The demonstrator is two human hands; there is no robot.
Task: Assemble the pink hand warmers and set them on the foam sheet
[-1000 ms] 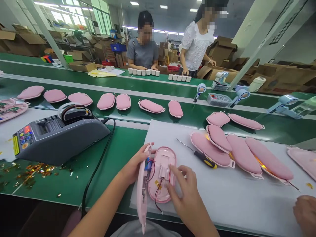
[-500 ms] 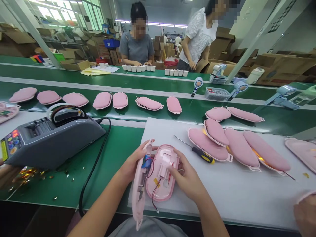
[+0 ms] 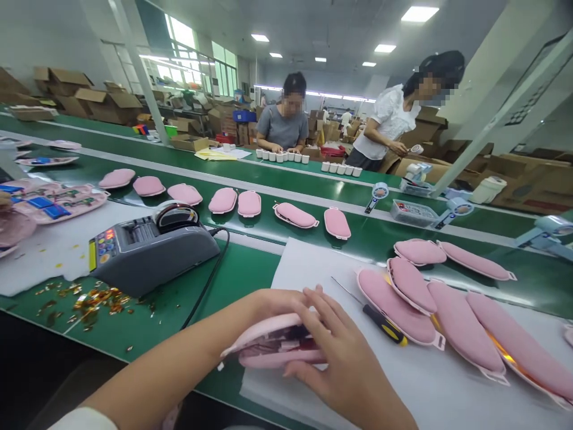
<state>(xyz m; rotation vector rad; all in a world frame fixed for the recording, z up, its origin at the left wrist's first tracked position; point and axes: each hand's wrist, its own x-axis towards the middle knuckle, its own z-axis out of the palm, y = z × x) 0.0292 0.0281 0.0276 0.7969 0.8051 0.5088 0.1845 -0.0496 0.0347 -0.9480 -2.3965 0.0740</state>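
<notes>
- Head view: the left hand (image 3: pixel 265 301) is curled over the top of a pink case (image 3: pixel 268 345), gripping its upper half from behind.
- The right hand (image 3: pixel 340 358) holds the same case at its right end, with the fingers (image 3: pixel 319 306) laid loosely spread over the top and the thumb along the front edge.
- The case lies between both hands on the near edge of a white sheet (image 3: pixel 403 388). Its two halves are almost shut, and a narrow gap shows dark parts and a bit of red inside.
- Just beyond the right hand lies a screwdriver (image 3: pixel 385 326) with a black and yellow handle.
- Further to the right of that hand, a pile of pink shells (image 3: pixel 430 304) overlaps on the sheet.
- Beyond the left forearm stands a grey tape dispenser (image 3: pixel 152 254); its black cable (image 3: pixel 206 286) runs down toward the arm.
- Gold scraps (image 3: pixel 95 301) are scattered on the green top beside the dispenser.
- Far past both hands, a row of pink shells (image 3: pixel 249 203) lies on the green belt (image 3: pixel 358 233).
- Across the belt, a person in grey (image 3: pixel 283 126) handles small white cups (image 3: pixel 282 157), and a person in white (image 3: pixel 388 119) stands beside them.
</notes>
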